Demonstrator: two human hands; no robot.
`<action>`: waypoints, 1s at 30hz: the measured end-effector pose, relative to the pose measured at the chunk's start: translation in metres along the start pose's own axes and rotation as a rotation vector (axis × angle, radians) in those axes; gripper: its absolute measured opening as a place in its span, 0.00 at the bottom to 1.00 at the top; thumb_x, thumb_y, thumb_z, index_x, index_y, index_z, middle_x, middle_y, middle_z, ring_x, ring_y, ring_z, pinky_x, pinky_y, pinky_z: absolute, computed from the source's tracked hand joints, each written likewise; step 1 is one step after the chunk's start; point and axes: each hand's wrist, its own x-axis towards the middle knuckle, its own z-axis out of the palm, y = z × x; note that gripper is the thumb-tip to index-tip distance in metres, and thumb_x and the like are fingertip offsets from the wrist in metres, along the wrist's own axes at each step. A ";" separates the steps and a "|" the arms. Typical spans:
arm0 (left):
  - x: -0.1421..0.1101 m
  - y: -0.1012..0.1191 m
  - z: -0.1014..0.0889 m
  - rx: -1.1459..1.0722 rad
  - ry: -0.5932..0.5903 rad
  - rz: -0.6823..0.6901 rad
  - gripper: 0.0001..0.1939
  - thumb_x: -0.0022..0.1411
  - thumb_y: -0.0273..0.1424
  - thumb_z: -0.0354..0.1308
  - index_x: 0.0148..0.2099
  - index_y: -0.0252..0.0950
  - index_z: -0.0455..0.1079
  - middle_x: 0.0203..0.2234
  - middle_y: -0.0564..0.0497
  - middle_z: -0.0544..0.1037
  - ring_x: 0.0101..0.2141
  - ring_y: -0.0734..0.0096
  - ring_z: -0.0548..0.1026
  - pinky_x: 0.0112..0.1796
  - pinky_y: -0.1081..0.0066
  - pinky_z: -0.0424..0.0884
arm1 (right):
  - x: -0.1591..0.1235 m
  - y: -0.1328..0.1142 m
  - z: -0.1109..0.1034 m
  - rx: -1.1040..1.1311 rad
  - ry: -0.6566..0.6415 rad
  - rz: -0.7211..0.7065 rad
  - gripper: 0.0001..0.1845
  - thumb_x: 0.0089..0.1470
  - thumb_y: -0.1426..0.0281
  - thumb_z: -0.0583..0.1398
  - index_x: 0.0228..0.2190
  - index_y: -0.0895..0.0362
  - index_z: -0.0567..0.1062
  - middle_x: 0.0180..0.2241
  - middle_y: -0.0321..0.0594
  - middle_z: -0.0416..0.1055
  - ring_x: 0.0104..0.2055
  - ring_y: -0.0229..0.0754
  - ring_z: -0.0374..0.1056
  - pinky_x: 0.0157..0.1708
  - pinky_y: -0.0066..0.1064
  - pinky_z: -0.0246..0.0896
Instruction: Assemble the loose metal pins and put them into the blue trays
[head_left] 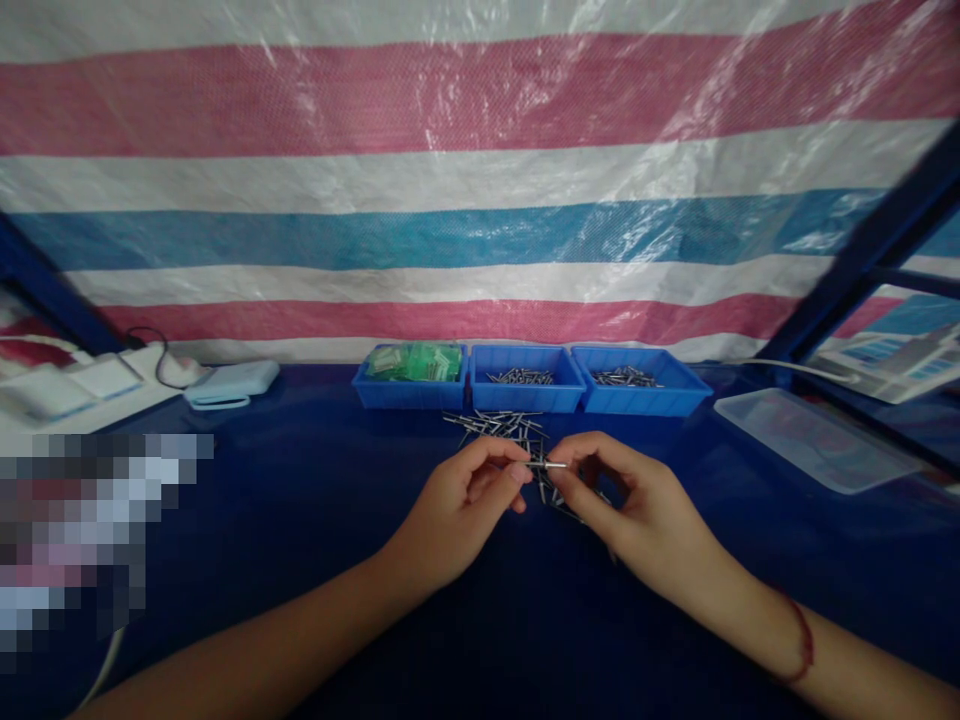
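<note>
A silvery pop rivet (546,464) lies level between my hands over the dark blue table. My left hand (480,500) pinches its thin left end between thumb and forefinger. At the thicker right end, the thumb and forefinger of my right hand (622,490) are closed on it. Behind and beneath the fingers a loose pile of rivets (499,425) is spread on the table, partly hidden by my hands. Thin metal bits show below my right hand; whether its other fingers hold them I cannot tell.
Three blue bins stand behind the pile: the left bin (409,396) holds green and clear packets, the middle bin (525,398) and right bin (649,400) metal pieces. A clear plastic lid (810,440) lies right. At left are a light blue case (232,383) and a power strip (82,390).
</note>
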 end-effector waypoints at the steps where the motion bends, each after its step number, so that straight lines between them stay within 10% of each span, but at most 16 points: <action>1: 0.001 0.000 0.000 0.004 -0.001 -0.004 0.07 0.60 0.32 0.52 0.40 0.35 0.66 0.27 0.53 0.73 0.28 0.74 0.73 0.33 0.71 0.69 | 0.000 0.000 0.000 0.001 0.016 -0.005 0.03 0.53 0.70 0.57 0.30 0.56 0.72 0.26 0.34 0.71 0.26 0.35 0.66 0.26 0.26 0.63; 14: 0.004 -0.005 0.001 -0.068 0.040 -0.058 0.14 0.64 0.36 0.49 0.49 0.35 0.59 0.27 0.54 0.71 0.27 0.75 0.72 0.32 0.71 0.68 | 0.013 0.017 -0.021 -0.348 0.108 -0.325 0.04 0.55 0.71 0.56 0.31 0.57 0.71 0.30 0.38 0.72 0.32 0.38 0.68 0.35 0.30 0.62; 17: 0.004 -0.005 0.001 -0.067 0.035 -0.064 0.14 0.63 0.36 0.49 0.49 0.35 0.59 0.27 0.53 0.70 0.27 0.74 0.72 0.32 0.70 0.68 | 0.033 0.047 -0.045 -0.583 0.357 -0.230 0.08 0.56 0.68 0.55 0.33 0.58 0.72 0.30 0.42 0.72 0.32 0.41 0.68 0.35 0.34 0.62; 22: 0.003 -0.006 0.001 -0.047 0.019 -0.058 0.13 0.62 0.34 0.50 0.48 0.36 0.61 0.27 0.54 0.70 0.27 0.74 0.72 0.32 0.69 0.69 | 0.049 0.089 -0.070 -0.968 0.407 0.007 0.15 0.53 0.62 0.57 0.37 0.59 0.75 0.39 0.50 0.71 0.40 0.54 0.66 0.36 0.42 0.61; 30: 0.012 -0.009 -0.020 0.619 0.151 0.110 0.09 0.59 0.30 0.52 0.43 0.36 0.67 0.33 0.51 0.74 0.33 0.67 0.71 0.35 0.65 0.66 | 0.035 0.069 -0.039 -0.717 0.230 -0.166 0.13 0.54 0.64 0.55 0.37 0.57 0.74 0.40 0.47 0.70 0.44 0.51 0.65 0.44 0.47 0.59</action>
